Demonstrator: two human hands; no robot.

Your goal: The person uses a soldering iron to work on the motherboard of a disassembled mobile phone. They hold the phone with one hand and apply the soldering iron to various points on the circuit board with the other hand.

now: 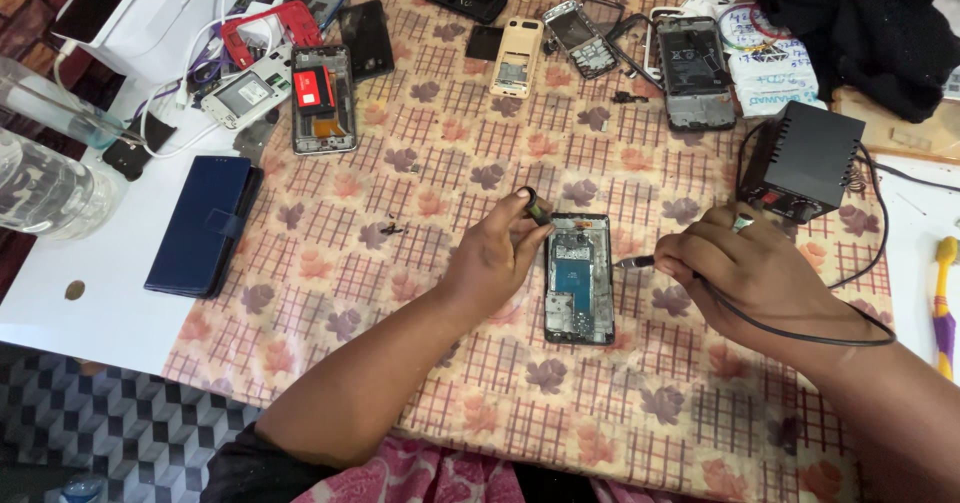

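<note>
The left hand (497, 253) pinches a small dark tool and rests against the opened phone (579, 278) lying mid-cloth, while the right hand (745, 268) grips a corded soldering iron (634, 261), its tip at the phone's right edge. A black power box (805, 161) stands just behind; white printed packets (768, 63) lie at the far edge, a dark blue wallet case (203, 225) far left.

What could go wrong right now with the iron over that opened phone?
1. The right hand holds the iron's tip at the edge of the phone; a slip could likely touch nearby board parts.
2. The cord loops across the cloth to the black box; a snag might jerk the tip.
3. The left hand steadies the phone close by, so its fingers could get burnt.
</note>
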